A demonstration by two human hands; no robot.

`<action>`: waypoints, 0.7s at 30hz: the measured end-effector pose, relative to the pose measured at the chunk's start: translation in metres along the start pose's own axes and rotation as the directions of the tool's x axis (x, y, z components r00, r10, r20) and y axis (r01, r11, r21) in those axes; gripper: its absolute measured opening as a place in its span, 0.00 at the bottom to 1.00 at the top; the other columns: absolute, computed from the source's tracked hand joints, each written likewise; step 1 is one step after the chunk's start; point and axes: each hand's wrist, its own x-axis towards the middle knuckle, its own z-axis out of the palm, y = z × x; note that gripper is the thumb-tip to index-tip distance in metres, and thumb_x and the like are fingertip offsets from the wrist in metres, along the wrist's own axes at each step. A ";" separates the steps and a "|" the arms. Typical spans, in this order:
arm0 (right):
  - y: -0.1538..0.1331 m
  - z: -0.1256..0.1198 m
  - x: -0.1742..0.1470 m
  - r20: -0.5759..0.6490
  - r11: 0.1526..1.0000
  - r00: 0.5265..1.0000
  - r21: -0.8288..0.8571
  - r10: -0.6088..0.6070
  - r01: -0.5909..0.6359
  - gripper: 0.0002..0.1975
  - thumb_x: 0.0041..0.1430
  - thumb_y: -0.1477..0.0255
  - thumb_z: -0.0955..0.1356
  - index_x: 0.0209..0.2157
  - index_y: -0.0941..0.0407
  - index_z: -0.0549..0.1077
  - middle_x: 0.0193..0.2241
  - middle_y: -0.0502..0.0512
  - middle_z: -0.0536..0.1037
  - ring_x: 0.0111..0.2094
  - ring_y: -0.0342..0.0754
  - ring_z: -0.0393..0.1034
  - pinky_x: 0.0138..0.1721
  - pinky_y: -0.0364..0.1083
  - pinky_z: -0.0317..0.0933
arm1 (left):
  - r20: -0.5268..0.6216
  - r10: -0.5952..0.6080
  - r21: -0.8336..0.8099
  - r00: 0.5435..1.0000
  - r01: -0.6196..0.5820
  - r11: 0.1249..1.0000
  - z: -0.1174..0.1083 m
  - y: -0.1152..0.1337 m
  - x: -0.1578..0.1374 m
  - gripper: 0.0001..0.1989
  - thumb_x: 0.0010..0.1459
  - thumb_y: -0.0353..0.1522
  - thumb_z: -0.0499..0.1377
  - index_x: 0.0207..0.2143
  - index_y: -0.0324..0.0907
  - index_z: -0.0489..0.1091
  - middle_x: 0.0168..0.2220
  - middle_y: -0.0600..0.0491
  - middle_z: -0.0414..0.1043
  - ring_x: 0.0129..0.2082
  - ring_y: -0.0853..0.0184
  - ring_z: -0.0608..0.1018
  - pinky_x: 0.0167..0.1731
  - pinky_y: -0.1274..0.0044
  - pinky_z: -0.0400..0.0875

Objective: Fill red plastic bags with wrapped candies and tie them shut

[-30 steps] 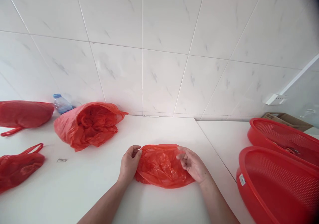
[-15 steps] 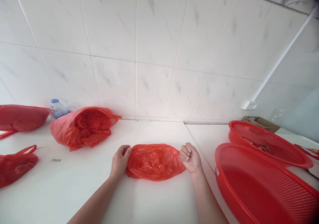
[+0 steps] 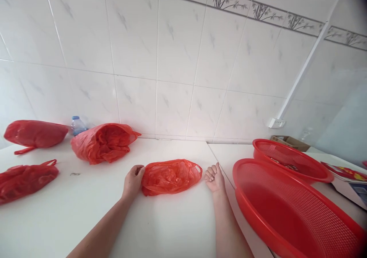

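A red plastic bag (image 3: pixel 172 177) lies on the white table with its mouth spread open and facing up. My left hand (image 3: pixel 134 180) pinches the bag's left edge between thumb and fingers. At the bag's other end, a handle loop (image 3: pixel 198 169) shows against the white surface. My right hand (image 3: pixel 214 177) is a little to the right of that loop, apart from the bag. Its fingers are curled into a loose fist with the thumb up, and nothing shows in them.
On the right stand a large red plastic basket (image 3: pixel 239 196) and a second red basket (image 3: pixel 258 145) with small items inside. A bulky open red bag (image 3: pixel 86 145), two filled red bags (image 3: pixel 37 133) and a plastic bottle (image 3: pixel 77 126) are at the left. A cardboard box (image 3: pixel 292 143) sits behind the baskets.
My right hand has come off the bag's right end, and the handle loop there now shows. My left hand keeps its hold. The camera view has tilted up and shifted.
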 end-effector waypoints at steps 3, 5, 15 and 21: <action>0.002 0.001 -0.002 0.002 1.000 1.000 0.013 0.006 -0.006 0.26 0.53 0.58 0.69 0.18 0.54 0.49 0.11 0.38 0.52 0.10 0.34 0.45 0.11 0.37 0.40 | 0.007 0.001 0.001 1.000 -0.001 1.000 -0.006 0.003 -0.007 0.18 0.52 0.47 0.55 0.35 0.42 0.70 0.31 0.52 0.76 0.32 0.61 0.77 0.31 0.74 0.69; 0.005 0.001 -0.002 0.001 1.000 1.000 0.020 0.013 -0.013 0.26 0.53 0.58 0.70 0.18 0.54 0.49 0.11 0.38 0.52 0.10 0.34 0.45 0.11 0.37 0.40 | 0.012 -0.002 -0.001 1.000 0.002 1.000 -0.008 0.005 -0.009 0.19 0.52 0.47 0.55 0.36 0.42 0.70 0.31 0.52 0.77 0.31 0.62 0.77 0.30 0.75 0.69; 0.007 0.003 0.004 -0.011 0.994 0.997 0.082 0.079 -0.078 0.25 0.53 0.61 0.70 0.18 0.54 0.49 0.11 0.38 0.52 0.10 0.35 0.45 0.11 0.37 0.39 | 0.036 -0.069 0.009 0.997 0.068 0.998 -0.011 0.013 -0.012 0.21 0.52 0.48 0.55 0.40 0.42 0.70 0.34 0.51 0.76 0.32 0.62 0.77 0.30 0.75 0.71; 0.013 0.003 0.009 -0.040 0.986 0.992 0.122 0.116 -0.110 0.26 0.52 0.60 0.70 0.18 0.55 0.49 0.11 0.38 0.52 0.11 0.34 0.43 0.12 0.37 0.37 | 0.006 -0.128 0.094 0.992 0.127 0.987 -0.019 0.023 -0.012 0.18 0.50 0.45 0.57 0.39 0.45 0.71 0.36 0.53 0.78 0.35 0.60 0.78 0.33 0.75 0.72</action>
